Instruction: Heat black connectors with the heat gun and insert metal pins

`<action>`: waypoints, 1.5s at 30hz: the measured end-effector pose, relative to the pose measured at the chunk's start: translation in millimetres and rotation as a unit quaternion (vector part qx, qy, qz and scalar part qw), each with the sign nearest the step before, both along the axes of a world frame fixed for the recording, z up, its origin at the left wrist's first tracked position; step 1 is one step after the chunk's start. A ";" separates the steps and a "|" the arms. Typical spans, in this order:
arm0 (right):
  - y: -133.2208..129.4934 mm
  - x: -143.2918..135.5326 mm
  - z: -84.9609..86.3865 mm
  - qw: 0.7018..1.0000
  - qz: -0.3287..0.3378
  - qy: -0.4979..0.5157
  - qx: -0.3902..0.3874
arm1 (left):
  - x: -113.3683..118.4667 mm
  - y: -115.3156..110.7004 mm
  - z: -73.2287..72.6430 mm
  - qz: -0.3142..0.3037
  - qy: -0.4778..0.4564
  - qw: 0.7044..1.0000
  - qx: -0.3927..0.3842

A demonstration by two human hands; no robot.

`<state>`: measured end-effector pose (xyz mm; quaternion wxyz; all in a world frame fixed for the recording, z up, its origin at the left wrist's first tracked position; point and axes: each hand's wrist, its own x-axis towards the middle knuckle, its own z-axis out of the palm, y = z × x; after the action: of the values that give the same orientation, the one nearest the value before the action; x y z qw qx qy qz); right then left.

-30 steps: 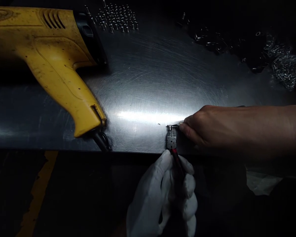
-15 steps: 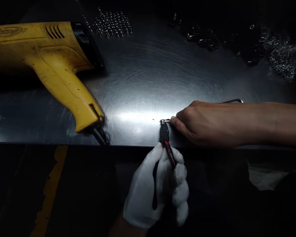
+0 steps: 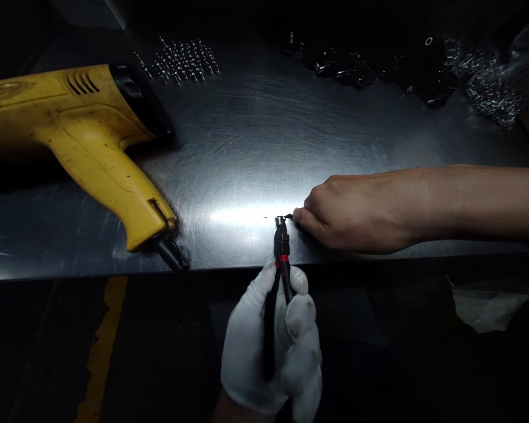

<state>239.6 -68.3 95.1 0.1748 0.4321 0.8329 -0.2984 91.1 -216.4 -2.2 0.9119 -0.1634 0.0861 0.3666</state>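
My left hand (image 3: 271, 346), in a white glove, is closed around the handles of pliers (image 3: 283, 247) with dark jaws and red-and-black grips. At the jaw tips is a small shiny metal part (image 3: 280, 221), just above the metal tabletop (image 3: 247, 158). My bare right hand (image 3: 348, 211) reaches in from the right, fingers curled under and thumb pressed in. From its fingertips a thin dark tool tip (image 3: 290, 217) points at the metal part. The rest of that tool is hidden in the fist, and I cannot tell its kind.
A yellow heat gun (image 3: 110, 170) lies at the left, its cord (image 3: 171, 255) near the front edge. Small metal pins (image 3: 185, 61) stand grouped behind it. Loose metal pieces (image 3: 494, 88) and dark small parts (image 3: 357, 70) lie at the back right.
The view has shifted slightly. The pliers' handles have swung more upright and the left fingers have closed further around them. The right hand's tool end behind the wrist no longer shows.
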 end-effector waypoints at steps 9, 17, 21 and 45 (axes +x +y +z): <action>-16.1 13.2 4.6 0.997 -0.074 0.003 0.012 | 5.4 0.2 -0.2 0.029 0.035 0.999 0.001; -19.5 14.4 -13.2 0.978 -0.021 0.157 0.134 | 3.1 -2.4 -9.6 0.012 -0.006 1.000 0.007; -14.8 7.6 -16.9 0.980 0.019 0.142 0.140 | 1.5 -0.8 -9.8 0.004 -0.006 1.000 0.009; -13.1 19.7 -22.1 0.978 -0.013 0.129 0.166 | 1.6 0.6 -14.3 0.012 -0.050 0.999 0.010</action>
<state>259.3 -81.4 73.1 -0.0118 0.4236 0.8807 -0.2118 92.7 -215.7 -16.5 0.9124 -0.1731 0.0348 0.3694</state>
